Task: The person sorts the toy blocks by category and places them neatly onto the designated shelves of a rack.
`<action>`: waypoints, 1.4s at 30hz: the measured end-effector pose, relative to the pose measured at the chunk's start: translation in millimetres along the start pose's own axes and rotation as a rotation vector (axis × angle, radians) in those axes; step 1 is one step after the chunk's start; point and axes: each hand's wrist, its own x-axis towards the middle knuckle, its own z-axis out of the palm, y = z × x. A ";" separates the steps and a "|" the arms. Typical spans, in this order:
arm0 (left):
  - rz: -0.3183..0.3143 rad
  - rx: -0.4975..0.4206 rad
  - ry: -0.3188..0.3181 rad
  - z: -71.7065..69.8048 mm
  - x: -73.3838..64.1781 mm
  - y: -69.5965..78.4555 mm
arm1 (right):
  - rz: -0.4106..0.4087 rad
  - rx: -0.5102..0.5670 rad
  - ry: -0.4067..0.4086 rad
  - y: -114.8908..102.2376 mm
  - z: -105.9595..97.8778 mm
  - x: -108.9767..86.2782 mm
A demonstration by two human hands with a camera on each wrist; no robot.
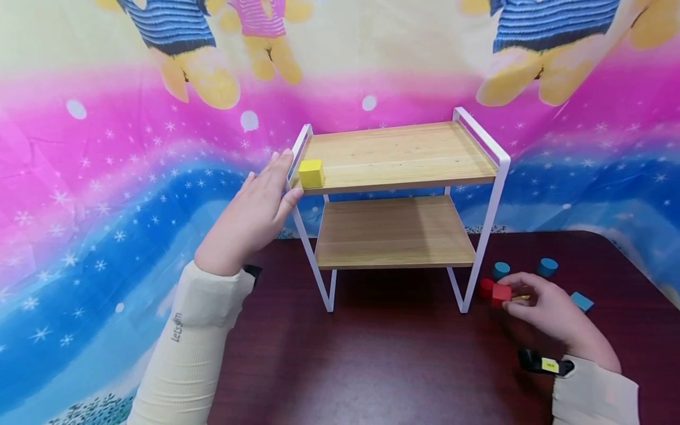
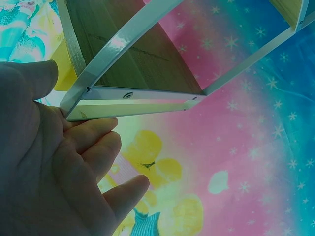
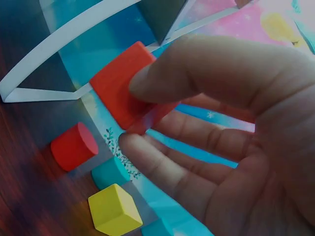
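A red cube is pinched between the thumb and fingers of my right hand, low over the table beside the shelf's right leg. In the right wrist view the red cube shows one broad face under the thumb. My left hand has its fingers extended and rests against the left end of the white-framed two-tier shelf. Next to its thumb, a yellow cube sits on the top board's front left corner. In the left wrist view the fingers lie along the white frame.
Near the right hand stand a red cylinder, a second yellow cube and two teal cylinders. A flat-topped teal block lies farther right. The lower wooden board spans the frame above the dark table; a patterned cloth hangs behind.
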 end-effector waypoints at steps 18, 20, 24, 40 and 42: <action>-0.001 -0.006 0.007 0.0 -1.2 0.7 | -0.061 -0.009 0.070 -14.8 -3.9 -7.7; 0.002 -0.007 0.009 -0.1 -1.2 0.9 | -0.067 -0.016 0.072 -15.7 -4.5 -8.5; 0.004 -0.006 0.009 0.1 -1.0 0.8 | -0.076 -0.021 0.083 -18.4 -5.3 -9.8; 0.008 0.002 0.004 0.3 -0.6 -0.5 | -0.131 -0.053 0.189 -31.1 -10.9 -15.3; 0.011 0.002 0.004 0.2 -0.5 -0.7 | -0.147 -0.054 0.207 -32.8 -12.1 -16.5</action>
